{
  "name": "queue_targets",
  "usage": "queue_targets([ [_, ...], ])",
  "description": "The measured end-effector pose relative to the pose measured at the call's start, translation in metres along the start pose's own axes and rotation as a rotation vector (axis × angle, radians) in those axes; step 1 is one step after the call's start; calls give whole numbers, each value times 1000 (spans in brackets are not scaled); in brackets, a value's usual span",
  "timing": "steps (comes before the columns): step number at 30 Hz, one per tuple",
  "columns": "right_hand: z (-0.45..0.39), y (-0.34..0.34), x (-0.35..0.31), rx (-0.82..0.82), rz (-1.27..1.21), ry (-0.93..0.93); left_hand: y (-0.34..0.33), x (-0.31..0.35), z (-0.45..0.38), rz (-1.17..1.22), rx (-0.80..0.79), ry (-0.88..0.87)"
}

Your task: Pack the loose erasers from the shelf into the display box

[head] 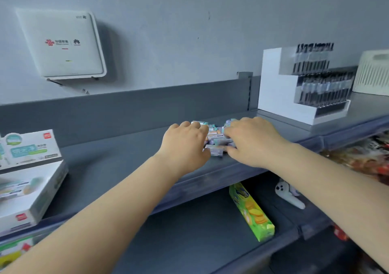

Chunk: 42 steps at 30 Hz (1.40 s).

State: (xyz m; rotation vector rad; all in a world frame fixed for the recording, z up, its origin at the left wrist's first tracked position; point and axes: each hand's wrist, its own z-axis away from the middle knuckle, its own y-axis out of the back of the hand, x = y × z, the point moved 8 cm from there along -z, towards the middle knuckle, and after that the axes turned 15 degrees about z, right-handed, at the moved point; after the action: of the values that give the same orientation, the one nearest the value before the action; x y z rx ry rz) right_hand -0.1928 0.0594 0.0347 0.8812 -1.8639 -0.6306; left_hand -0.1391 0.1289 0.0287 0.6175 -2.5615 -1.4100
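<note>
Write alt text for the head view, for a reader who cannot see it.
A person's left hand and right hand close in from both sides on a pile of loose erasers on a grey shelf. A white tiered pen display stands to the right, white boxes lie at the left, and a green biscuit box lies on the shelf below.

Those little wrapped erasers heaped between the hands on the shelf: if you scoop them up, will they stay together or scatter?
Probably scatter. The erasers lie in a loose heap of small separate pieces, so some would likely slip out between the left hand and right hand. Their wrappers look glossy, so they may slide on the smooth shelf. Their blocky shape suggests they won't roll far.
</note>
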Motion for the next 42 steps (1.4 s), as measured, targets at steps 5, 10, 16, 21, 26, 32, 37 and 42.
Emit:
queue_targets([
  [5,19,-34,57,-42,-104,-107,-29,26,-38,144,-82,24],
  [10,26,-77,103,-118,-239,-213,-57,37,-81,285,-160,75],
  [16,11,-125,147,-192,-370,-272,-87,42,-137,246,-192,35],
  [21,-19,-165,171,-222,-504,-240,-120,34,-181,288,-281,98],
  [26,-41,-201,180,-304,-621,-141,-150,23,-208,336,-387,184],
  [32,-53,-217,169,-441,-669,108,-171,18,-214,354,-497,295],
  [37,-53,-217,167,-408,-734,217,-172,20,-214,454,-519,387],
  [42,-58,-219,178,-324,-839,208,-167,27,-213,544,-442,453],
])
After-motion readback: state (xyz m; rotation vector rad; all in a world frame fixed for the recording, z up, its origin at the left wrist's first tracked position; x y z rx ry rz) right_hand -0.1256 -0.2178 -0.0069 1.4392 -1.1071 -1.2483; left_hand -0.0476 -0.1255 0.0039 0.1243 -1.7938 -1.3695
